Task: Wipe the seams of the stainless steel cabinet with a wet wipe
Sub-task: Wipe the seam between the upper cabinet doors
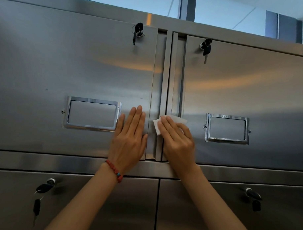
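A stainless steel cabinet (80, 69) fills the view, with two upper doors split by a vertical seam (163, 80). My left hand (129, 138) lies flat on the left door beside the seam, fingers straight, a red bead bracelet on its wrist. My right hand (177, 139) presses a white wet wipe (157, 126) against the lower part of the seam. Its fingers lie over the wipe, whose edges stick out to the left and above the fingertips.
Each upper door has a chrome label holder (92, 113) (226, 128) and a lock with hanging keys (137, 32) (206, 47). Two lower doors also carry keys (41, 190) (252, 195). A horizontal steel rail (59, 163) separates the rows. Windows show above the cabinet.
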Motion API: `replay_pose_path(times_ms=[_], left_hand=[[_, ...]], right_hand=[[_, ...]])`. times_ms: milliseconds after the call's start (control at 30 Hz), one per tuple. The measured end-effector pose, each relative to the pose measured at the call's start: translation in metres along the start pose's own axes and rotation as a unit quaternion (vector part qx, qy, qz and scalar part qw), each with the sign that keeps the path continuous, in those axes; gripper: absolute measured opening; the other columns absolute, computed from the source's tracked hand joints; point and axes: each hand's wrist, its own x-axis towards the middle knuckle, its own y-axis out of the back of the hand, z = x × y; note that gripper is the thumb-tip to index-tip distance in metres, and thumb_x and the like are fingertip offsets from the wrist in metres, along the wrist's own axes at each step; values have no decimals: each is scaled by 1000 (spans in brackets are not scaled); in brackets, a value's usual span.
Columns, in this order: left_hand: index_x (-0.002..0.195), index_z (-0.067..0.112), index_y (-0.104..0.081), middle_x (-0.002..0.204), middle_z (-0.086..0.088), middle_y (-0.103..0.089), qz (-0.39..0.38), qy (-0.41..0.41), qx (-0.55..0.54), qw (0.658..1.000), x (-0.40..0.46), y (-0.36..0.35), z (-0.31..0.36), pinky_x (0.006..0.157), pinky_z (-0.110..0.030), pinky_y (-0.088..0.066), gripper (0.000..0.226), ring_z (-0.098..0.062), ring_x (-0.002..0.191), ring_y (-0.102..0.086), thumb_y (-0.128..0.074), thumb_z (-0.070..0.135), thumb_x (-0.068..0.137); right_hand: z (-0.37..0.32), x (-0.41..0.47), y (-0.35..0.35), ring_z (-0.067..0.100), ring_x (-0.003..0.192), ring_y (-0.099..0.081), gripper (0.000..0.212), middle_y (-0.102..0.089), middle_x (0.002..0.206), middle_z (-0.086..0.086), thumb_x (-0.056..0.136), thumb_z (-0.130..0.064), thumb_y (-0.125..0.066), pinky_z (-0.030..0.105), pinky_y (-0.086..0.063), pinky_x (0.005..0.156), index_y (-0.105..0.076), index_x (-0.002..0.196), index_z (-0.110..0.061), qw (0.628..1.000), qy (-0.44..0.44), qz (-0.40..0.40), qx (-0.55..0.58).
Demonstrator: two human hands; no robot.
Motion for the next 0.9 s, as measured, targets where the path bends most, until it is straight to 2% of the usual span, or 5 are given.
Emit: replay_pose_path(times_ms=[200, 433, 667, 800, 900], left_hand=[[138, -5, -36, 146, -24, -31, -2, -10, 17, 1000, -1, -4, -2, 109, -54, -27, 55, -37, 136, -30, -22, 32, 99], [139, -4, -34, 147, -23, -30, -6, -7, 19, 1000, -1, -3, -2, 109, -54, -28, 55, -36, 136, -29, -27, 31, 97], [137, -5, -36, 145, -24, -34, 9, 11, 4, 1000, 14, 5, 1, 106, -58, -30, 57, -38, 134, -32, -31, 33, 94], [137, -5, -37, 144, -24, -35, 2, 8, 13, 1000, 37, 7, -4, 106, -58, -29, 58, -37, 133, -34, -28, 34, 95], [137, -5, -36, 145, -23, -33, -6, 14, 15, 1000, 44, 6, -7, 108, -56, -27, 58, -36, 134, -32, -27, 34, 95]], right_hand=[[6, 9, -2, 26, 104, -65, 22, -69, 107, 16, 83, -1, -61, 37, -53, 87, -71, 102, 1, 999, 25, 23, 9], [7, 16, -5, 27, 104, -65, 33, -69, 107, 17, 67, 7, -78, 38, -52, 88, -72, 99, 2, 1000, 11, 0, 5], [17, 27, -3, 29, 104, -65, 21, -68, 107, 19, 83, -1, -63, 40, -52, 89, -71, 101, 3, 999, 43, 3, -10], [19, 37, -5, 29, 103, -65, 20, -69, 106, 18, 81, -1, -66, 38, -51, 89, -71, 101, 2, 999, 42, 9, -22], [16, 31, -4, 26, 104, -65, 20, -70, 107, 15, 85, -3, -59, 36, -43, 90, -72, 101, 0, 998, 46, 18, -43]])
